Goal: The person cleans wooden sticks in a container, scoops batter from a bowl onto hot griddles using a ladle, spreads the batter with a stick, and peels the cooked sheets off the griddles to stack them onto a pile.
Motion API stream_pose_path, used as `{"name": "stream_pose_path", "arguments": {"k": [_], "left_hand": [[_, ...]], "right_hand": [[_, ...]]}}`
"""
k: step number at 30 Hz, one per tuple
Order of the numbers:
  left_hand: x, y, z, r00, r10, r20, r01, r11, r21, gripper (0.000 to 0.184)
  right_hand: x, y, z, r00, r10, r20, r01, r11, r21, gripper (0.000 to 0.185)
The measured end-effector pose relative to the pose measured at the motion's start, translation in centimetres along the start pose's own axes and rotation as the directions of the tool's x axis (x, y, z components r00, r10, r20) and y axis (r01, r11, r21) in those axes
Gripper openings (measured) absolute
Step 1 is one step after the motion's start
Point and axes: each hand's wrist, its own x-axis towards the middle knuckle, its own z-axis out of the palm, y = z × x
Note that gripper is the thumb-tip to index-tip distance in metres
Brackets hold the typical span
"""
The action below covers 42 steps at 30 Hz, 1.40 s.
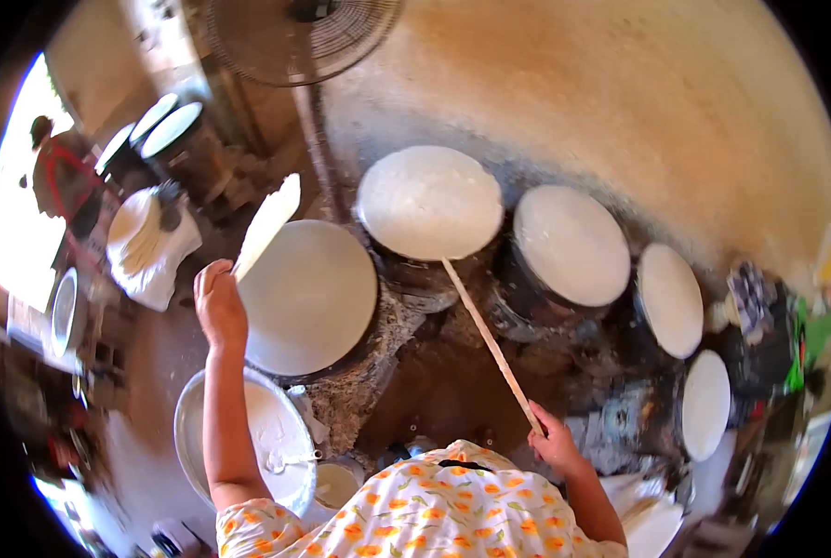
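Observation:
My left hand (220,302), at the left, is closed on a thin pale flatbread (271,219) that sticks up from the fingers. It is raised beside the left edge of a round griddle (313,298) with a smooth grey top. My right hand (555,437) grips the near end of a long wooden stick (490,344). The stick's far tip meets the near edge of a round griddle top coated white (429,200). Below my left forearm stands a large basin (187,437) of white batter, with a ladle (290,458) in it.
More white-topped round griddles (571,244) curve along the right. A stack of flatbreads (136,232) lies on white cloth at the left. A standing fan (304,37) is at the top. A person (66,177) is by the bright doorway. A small bowl (336,484) sits beside the basin.

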Motion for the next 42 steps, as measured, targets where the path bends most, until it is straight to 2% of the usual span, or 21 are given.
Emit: {"name": "stream_pose_path", "arguments": {"k": [4, 6, 8, 11, 12, 14, 17, 20, 23, 25, 27, 28, 29, 31, 32, 34, 35, 38, 39, 41, 42], "left_hand": [[0.6, 3.2, 0.2, 0.982, -0.098, 0.164, 0.102, 0.995, -0.015, 0.019], [1.0, 4.3, 0.6, 0.979, 0.103, 0.177, -0.101, 0.995, -0.024, 0.017], [1.2, 6.7, 0.5, 0.885, 0.403, 0.235, -0.398, 0.915, -0.068, 0.013], [0.2, 13.4, 0.7, 0.788, 0.495, 0.365, -0.403, 0.864, -0.302, 0.007], [-0.6, 16.0, 0.8, 0.705, 0.610, 0.362, -0.478, 0.786, -0.392, 0.005], [-2.9, 22.1, 0.8, 0.563, 0.669, 0.484, -0.360, 0.727, -0.585, 0.003], [-8.0, 31.8, 0.7, 0.328, 0.880, 0.344, -0.358, 0.453, -0.817, 0.008], [-13.6, 43.5, -1.8, 0.186, 0.965, 0.186, -0.164, 0.217, -0.962, 0.010], [-18.4, 53.9, -5.9, 0.104, 0.994, 0.034, 0.052, 0.029, -0.998, 0.007], [-21.2, 59.2, -7.3, 0.162, 0.983, -0.081, 0.154, -0.106, -0.982, 0.002], [-24.1, 64.0, -8.0, 0.295, 0.954, -0.059, 0.277, -0.145, -0.950, 0.005], [-26.3, 66.2, -7.6, 0.368, 0.929, -0.030, 0.328, -0.160, -0.931, 0.006], [-28.5, 68.4, -7.4, 0.350, 0.935, -0.049, 0.339, -0.175, -0.924, 0.006], [-33.8, 72.3, -6.5, 0.437, 0.872, 0.219, 0.629, -0.122, -0.767, 0.007], [-36.9, 73.6, -5.4, 0.420, 0.884, 0.204, 0.637, -0.127, -0.761, 0.007], [-43.8, 76.0, -2.5, 0.163, 0.897, 0.412, 0.937, -0.009, -0.350, 0.008], [-47.3, 76.8, -1.2, 0.043, 0.873, 0.485, 0.965, 0.089, -0.245, 0.009], [-54.7, 78.1, -0.2, -0.310, 0.673, 0.671, 0.919, 0.393, 0.031, 0.015], [-56.9, 78.0, 0.3, -0.320, 0.677, 0.662, 0.916, 0.399, 0.035, 0.015], [-60.5, 77.4, 1.2, -0.502, 0.579, 0.642, 0.815, 0.565, 0.127, 0.017], [-60.4, 77.2, 0.5, -0.507, 0.582, 0.635, 0.813, 0.569, 0.128, 0.017]], "right_hand": [[-1.8, 1.4, -0.3, 1.000, -0.007, -0.026, 0.005, 0.996, -0.084, 0.061], [-3.1, 2.3, -0.4, 0.995, -0.066, -0.076, 0.061, 0.996, -0.068, 0.060], [-4.4, 3.5, -0.7, 0.978, -0.116, -0.174, 0.102, 0.991, -0.087, 0.060], [-7.4, 5.4, -1.9, 0.963, -0.129, -0.236, 0.117, 0.991, -0.064, 0.059], [-8.6, 6.4, -2.4, 0.968, -0.085, -0.236, 0.088, 0.996, 0.003, 0.059], [-11.1, 9.8, -3.1, 0.938, -0.074, -0.338, 0.092, 0.995, 0.039, 0.059], [-15.5, 15.8, -4.0, 0.856, -0.046, -0.515, 0.097, 0.993, 0.073, 0.060], [-21.7, 20.8, -4.3, 0.740, 0.196, -0.643, 0.085, 0.922, 0.379, 0.062], [-28.3, 24.2, -3.6, 0.488, 0.421, -0.765, 0.231, 0.782, 0.578, 0.065], [-32.1, 28.5, -2.2, 0.361, 0.501, -0.786, 0.326, 0.722, 0.610, 0.068], [-35.7, 31.7, -0.1, 0.160, 0.608, -0.777, 0.416, 0.673, 0.612, 0.073], [-37.6, 32.5, 1.0, 0.136, 0.626, -0.768, 0.427, 0.663, 0.615, 0.073], [-39.4, 32.9, 2.1, 0.027, 0.677, -0.736, 0.441, 0.652, 0.617, 0.073], [-41.9, 34.8, 5.0, -0.099, 0.730, -0.676, 0.465, 0.635, 0.617, 0.074], [-42.9, 36.1, 7.0, -0.180, 0.747, -0.640, 0.538, 0.620, 0.572, 0.074], [-43.7, 36.9, 9.7, -0.273, 0.769, -0.578, 0.608, 0.603, 0.516, 0.074], [-44.2, 36.5, 10.8, -0.317, 0.780, -0.539, 0.605, 0.604, 0.518, 0.074], [-44.7, 36.0, 13.8, -0.375, 0.784, -0.494, 0.623, 0.608, 0.493, 0.073], [-44.4, 36.4, 14.9, -0.368, 0.793, -0.485, 0.624, 0.598, 0.503, 0.073], [-44.0, 37.1, 16.5, -0.367, 0.801, -0.473, 0.625, 0.589, 0.512, 0.073], [-43.7, 37.4, 17.0, -0.352, 0.805, -0.478, 0.622, 0.583, 0.522, 0.072]]}}
